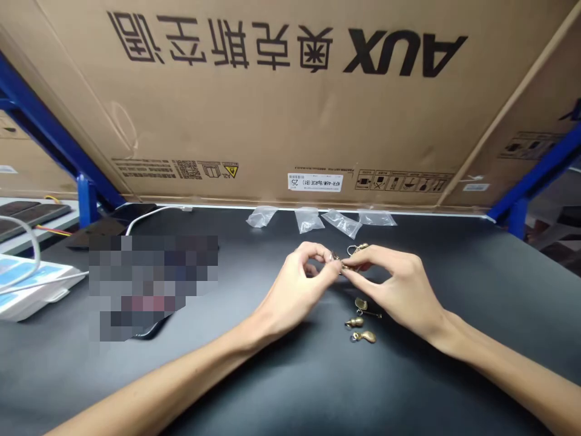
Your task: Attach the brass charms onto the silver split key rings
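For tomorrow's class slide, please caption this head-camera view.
Left hand and right hand pinch small brass fittings above a black bench, beside more brass pieces and clear plastic bags.

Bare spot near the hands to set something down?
Bare black tabletop lies right of the plastic bags, beyond the right hand, and between the forearms, below the brass charms. Crowded: around the left hand and charms.

Bright, diffuse indoor light casts only soft shadows under the left hand point(295, 290) and right hand point(399, 290); faint glare marks the clear plastic bags point(308, 220), and the blue steel rack point(540, 175) bows — wide-angle distortion — at the edge.
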A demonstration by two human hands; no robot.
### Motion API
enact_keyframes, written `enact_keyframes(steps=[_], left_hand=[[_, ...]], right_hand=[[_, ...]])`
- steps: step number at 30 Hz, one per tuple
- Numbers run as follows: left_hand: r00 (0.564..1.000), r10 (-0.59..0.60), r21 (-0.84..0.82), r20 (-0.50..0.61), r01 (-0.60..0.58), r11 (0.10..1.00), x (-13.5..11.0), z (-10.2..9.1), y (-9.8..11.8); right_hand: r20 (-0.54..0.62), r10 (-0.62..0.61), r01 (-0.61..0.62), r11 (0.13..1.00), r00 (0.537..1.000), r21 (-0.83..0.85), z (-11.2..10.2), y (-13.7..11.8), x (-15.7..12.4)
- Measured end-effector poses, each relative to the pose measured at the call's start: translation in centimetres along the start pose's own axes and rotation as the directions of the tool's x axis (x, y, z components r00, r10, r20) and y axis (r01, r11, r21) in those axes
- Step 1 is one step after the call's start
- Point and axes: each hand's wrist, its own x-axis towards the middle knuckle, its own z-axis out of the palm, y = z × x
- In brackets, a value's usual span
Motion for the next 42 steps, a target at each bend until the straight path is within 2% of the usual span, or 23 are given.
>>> enact_keyframes(steps=[2, 4, 6, 9, 11, 13, 16, 18, 21, 23, 25, 28, 30, 32, 35, 37, 39, 41, 42], left_hand=[[0.999, 0.030, 0.061, -0.042, -0.027, 0.998, -0.2, 0.1, 0.0], [0.996, 0.049, 0.048, -0.069, -0.045, 0.998, -0.2, 0.2, 0.0], [0.996, 0.052, 0.024, -0.068, -0.050, 0.998, -0.2, 0.0, -0.1], [0.998, 0.044, 0.090, -0.039, -0.040, 0.995, 0.1, -0.4, 0.0], [1.000, 0.019, 0.098, 0.013, -0.020, 0.995, 0.4, -0.7, 0.2], [0.994, -0.041, 0.026, 0.100, 0.038, 0.999, 0.6, -0.8, 0.3], [0.964, -0.136, -0.102, 0.226, 0.163, 0.981, 0.7, -0.9, 0.5], [0.950, -0.157, -0.117, 0.270, 0.195, 0.974, 0.6, -0.8, 0.7], [0.958, -0.107, -0.005, 0.266, 0.112, 0.994, 0.5, -1.0, 0.8], [0.985, -0.004, 0.214, 0.175, -0.034, 0.976, 0.7, -1.4, 0.5], [0.986, 0.144, 0.499, 0.079, -0.164, 0.851, 1.1, -2.0, -0.3], [0.955, 0.284, 0.764, 0.089, -0.248, 0.596, 1.9, -3.2, -1.7], [0.952, 0.256, 0.831, 0.170, -0.278, 0.482, 2.4, -3.8, -2.3], [0.953, 0.171, 0.857, 0.248, -0.299, 0.419, 2.7, -4.3, -2.5], [0.942, 0.101, 0.858, 0.319, -0.333, 0.390, 2.7, -4.5, -2.2], [0.936, 0.103, 0.850, 0.336, -0.348, 0.395, 2.6, -4.4, -1.9], [0.938, 0.109, 0.850, 0.328, -0.344, 0.400, 2.5, -4.1, -1.8], [0.945, 0.129, 0.827, 0.300, -0.326, 0.459, 2.3, -3.6, -1.8], [0.950, 0.143, 0.783, 0.276, -0.309, 0.540, 2.2, -3.2, -1.7]], right_hand=[[-0.005, -0.047, 0.046, 0.999, 0.999, -0.020, -0.1, 0.0, 0.0], [-0.010, -0.084, 0.084, 0.995, 0.996, -0.047, -0.1, 0.0, 0.0], [-0.006, -0.105, 0.105, 0.992, 0.994, -0.072, -0.2, 0.1, 0.2], [0.006, -0.108, 0.108, 0.989, 0.994, -0.097, -0.4, 0.5, 0.5], [0.019, -0.097, 0.098, 0.990, 0.995, -0.099, -0.5, 0.7, 0.6], [0.033, -0.091, 0.093, 0.992, 0.995, -0.083, -0.5, 1.0, 0.6], [0.064, -0.112, 0.116, 0.992, 0.992, -0.050, -0.4, 1.1, 0.5], [0.086, -0.116, 0.118, 0.993, 0.990, -0.025, -0.6, 1.0, 0.5], [0.116, -0.051, 0.049, 0.999, 0.992, 0.017, -1.4, 0.8, 0.8], [0.144, -0.016, 0.010, 0.999, 0.989, 0.043, -2.2, 0.7, 1.1], [0.178, -0.017, 0.008, 0.999, 0.984, 0.053, -2.9, 0.8, 1.5], [0.189, -0.023, 0.019, 1.000, 0.982, 0.023, -3.5, 0.9, 2.0], [0.181, -0.017, 0.018, 1.000, 0.983, -0.002, -3.7, 1.0, 2.1], [0.201, -0.004, 0.008, 1.000, 0.980, -0.020, -3.6, 1.0, 2.0], [0.322, -0.002, 0.013, 0.999, 0.947, -0.031, -3.5, 0.9, 1.8], [0.397, -0.014, 0.034, 0.998, 0.918, -0.044, -3.4, 0.9, 1.6], [0.421, -0.031, 0.062, 0.996, 0.906, -0.060, -3.0, 0.8, 1.3], [0.396, -0.027, 0.063, 0.995, 0.918, -0.076, -2.5, 0.8, 1.1], [0.374, -0.017, 0.050, 0.996, 0.927, -0.080, -2.3, 0.8, 1.0]])
